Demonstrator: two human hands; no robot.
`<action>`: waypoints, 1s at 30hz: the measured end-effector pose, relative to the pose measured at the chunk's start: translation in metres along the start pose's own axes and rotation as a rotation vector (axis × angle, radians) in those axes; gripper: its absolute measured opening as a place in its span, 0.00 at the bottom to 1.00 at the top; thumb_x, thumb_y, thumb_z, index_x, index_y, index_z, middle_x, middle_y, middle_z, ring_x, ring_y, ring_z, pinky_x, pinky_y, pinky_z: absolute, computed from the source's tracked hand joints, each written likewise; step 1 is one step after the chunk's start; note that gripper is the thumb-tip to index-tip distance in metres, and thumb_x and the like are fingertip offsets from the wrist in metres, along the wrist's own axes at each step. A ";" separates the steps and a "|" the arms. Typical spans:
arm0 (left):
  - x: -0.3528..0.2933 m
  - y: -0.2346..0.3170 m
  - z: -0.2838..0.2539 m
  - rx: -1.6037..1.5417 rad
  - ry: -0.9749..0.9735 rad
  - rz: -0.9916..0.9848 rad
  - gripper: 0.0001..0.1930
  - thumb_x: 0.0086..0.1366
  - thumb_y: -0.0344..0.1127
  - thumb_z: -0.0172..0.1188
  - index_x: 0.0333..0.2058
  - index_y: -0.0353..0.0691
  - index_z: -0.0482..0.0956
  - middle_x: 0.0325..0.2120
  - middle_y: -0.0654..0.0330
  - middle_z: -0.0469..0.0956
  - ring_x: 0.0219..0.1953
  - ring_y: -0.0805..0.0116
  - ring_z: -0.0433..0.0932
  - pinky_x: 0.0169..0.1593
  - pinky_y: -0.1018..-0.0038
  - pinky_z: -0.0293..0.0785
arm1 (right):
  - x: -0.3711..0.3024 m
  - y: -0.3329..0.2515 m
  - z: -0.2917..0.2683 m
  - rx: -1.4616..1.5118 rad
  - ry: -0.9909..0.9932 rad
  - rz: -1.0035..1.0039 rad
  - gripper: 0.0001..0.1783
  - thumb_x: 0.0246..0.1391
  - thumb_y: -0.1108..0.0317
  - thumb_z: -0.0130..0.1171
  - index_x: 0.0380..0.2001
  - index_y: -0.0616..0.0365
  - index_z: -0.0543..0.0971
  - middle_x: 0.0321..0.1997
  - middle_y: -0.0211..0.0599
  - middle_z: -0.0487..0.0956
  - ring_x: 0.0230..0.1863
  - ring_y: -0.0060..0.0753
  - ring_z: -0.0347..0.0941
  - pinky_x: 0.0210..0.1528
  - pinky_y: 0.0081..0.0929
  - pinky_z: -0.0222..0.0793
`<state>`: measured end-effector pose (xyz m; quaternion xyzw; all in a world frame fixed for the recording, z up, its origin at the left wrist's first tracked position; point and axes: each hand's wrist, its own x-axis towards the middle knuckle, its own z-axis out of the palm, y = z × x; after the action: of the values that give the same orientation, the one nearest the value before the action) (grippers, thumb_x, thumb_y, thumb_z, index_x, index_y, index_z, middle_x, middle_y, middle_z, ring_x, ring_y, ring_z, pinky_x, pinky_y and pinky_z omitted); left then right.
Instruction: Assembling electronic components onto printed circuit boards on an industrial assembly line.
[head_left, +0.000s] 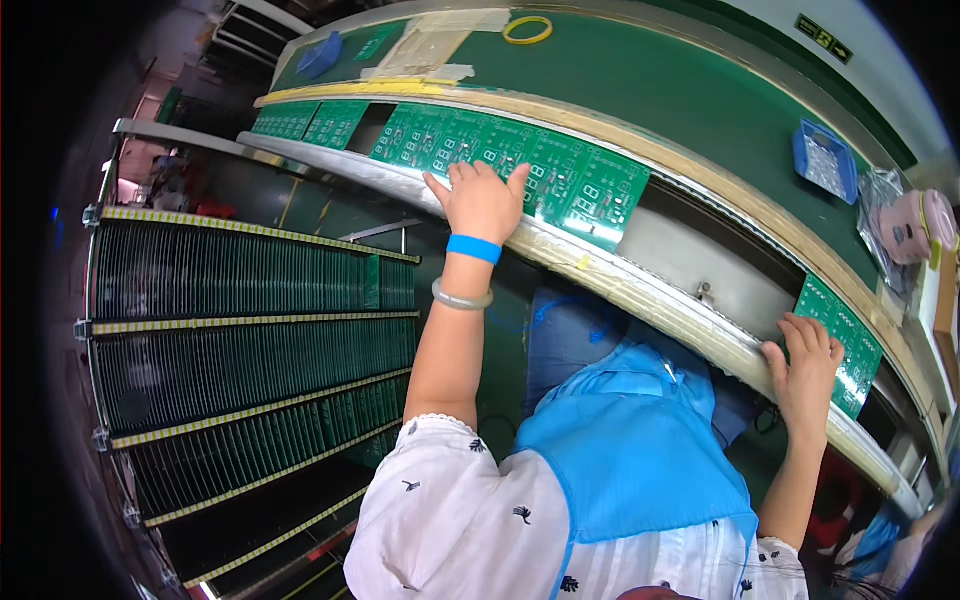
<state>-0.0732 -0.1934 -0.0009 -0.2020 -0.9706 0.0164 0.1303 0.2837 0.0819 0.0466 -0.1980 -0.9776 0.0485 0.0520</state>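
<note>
A row of green circuit boards (pixel 598 190) with white printed digit shapes lies along the narrow rail track in front of me. My left hand (pixel 482 203) reaches over the track's near rail, fingers and thumb spread, its fingertips on the boards' near part. Farther right, a separate green circuit board (pixel 852 345) sits in the same track. My right hand (pixel 808 372) is at that board's left edge, fingers bent over it and thumb apart from them. Its fingertips seem to touch the board; their undersides are hidden. Between the two hands the track shows a bare grey metal gap.
Left of me stands a rack (pixel 250 330) holding many upright boards in tiers. Beyond the track, a green bench (pixel 640 85) bears a yellow tape roll (pixel 528 30), a blue bin (pixel 825 160) of small parts, another blue bin (pixel 320 56) and a pink container (pixel 912 228).
</note>
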 end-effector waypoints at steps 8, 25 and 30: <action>-0.069 0.085 -0.039 -0.062 -0.003 0.278 0.35 0.67 0.60 0.51 0.50 0.25 0.75 0.49 0.38 0.73 0.58 0.43 0.68 0.64 0.31 0.46 | -0.062 0.080 -0.002 -0.127 0.049 0.296 0.16 0.59 0.58 0.60 0.43 0.57 0.79 0.52 0.34 0.78 0.57 0.38 0.71 0.58 0.42 0.57; -0.129 0.168 -0.089 -0.351 -0.092 0.747 0.37 0.62 0.61 0.56 0.58 0.33 0.71 0.50 0.32 0.72 0.59 0.39 0.67 0.63 0.28 0.43 | -0.045 0.105 -0.010 -0.033 0.203 0.299 0.15 0.57 0.60 0.61 0.44 0.56 0.81 0.49 0.36 0.80 0.55 0.42 0.72 0.56 0.39 0.61; -0.120 0.167 -0.093 -0.334 -0.143 0.752 0.38 0.61 0.59 0.58 0.59 0.33 0.71 0.50 0.33 0.73 0.59 0.42 0.69 0.64 0.28 0.42 | -0.020 0.083 -0.008 0.215 0.085 0.182 0.15 0.58 0.59 0.60 0.43 0.57 0.81 0.44 0.40 0.82 0.50 0.44 0.74 0.53 0.39 0.62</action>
<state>0.1214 -0.0899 0.0457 -0.5591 -0.8250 -0.0810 0.0128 0.3347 0.1509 0.0436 -0.2808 -0.9418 0.1489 0.1098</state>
